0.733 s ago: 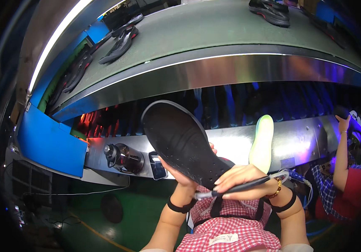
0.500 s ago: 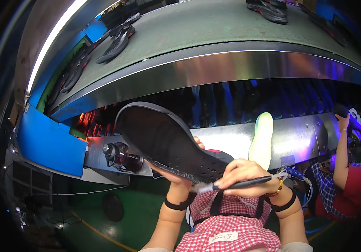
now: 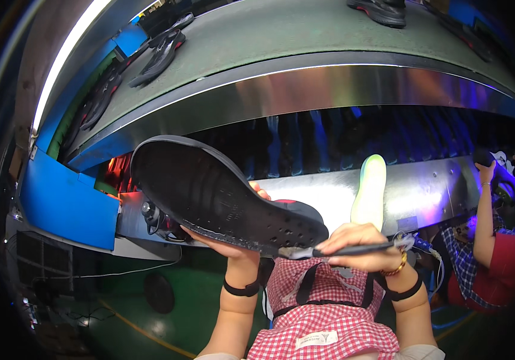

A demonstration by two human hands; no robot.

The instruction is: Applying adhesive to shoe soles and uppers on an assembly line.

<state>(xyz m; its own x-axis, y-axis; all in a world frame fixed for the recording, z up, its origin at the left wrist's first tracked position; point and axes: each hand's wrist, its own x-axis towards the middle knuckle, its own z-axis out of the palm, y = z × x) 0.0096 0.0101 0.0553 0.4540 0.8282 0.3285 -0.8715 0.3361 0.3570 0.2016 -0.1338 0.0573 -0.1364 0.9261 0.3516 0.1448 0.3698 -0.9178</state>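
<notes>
My left hand (image 3: pixel 224 245) grips a large black shoe sole (image 3: pixel 203 192) from beneath, its fingertips showing at the far edge. The sole is tilted, its broad end to the left and its narrower end, dotted with small holes, to the right. A wet sheen runs along its near edge. Closed around the dark handle of a brush (image 3: pixel 296 252) is my right hand (image 3: pixel 359 246); the pale bristles meet the near edge at the holed end. Just behind that end shows a dark piece with a red patch (image 3: pixel 287 202), partly hidden.
On the metal bench lie a yellow-green insole (image 3: pixel 369 192) and a dark bottle (image 3: pixel 152 217), partly behind the sole. Beyond, a green conveyor belt (image 3: pixel 281 39) carries black shoes (image 3: pixel 380 13). A co-worker (image 3: pixel 500 264) handles a dark item at the right.
The sole and my left hand have shifted left and slightly up, covering more of the bottle. My right hand has followed a little, the bristles still at the near edge.
</notes>
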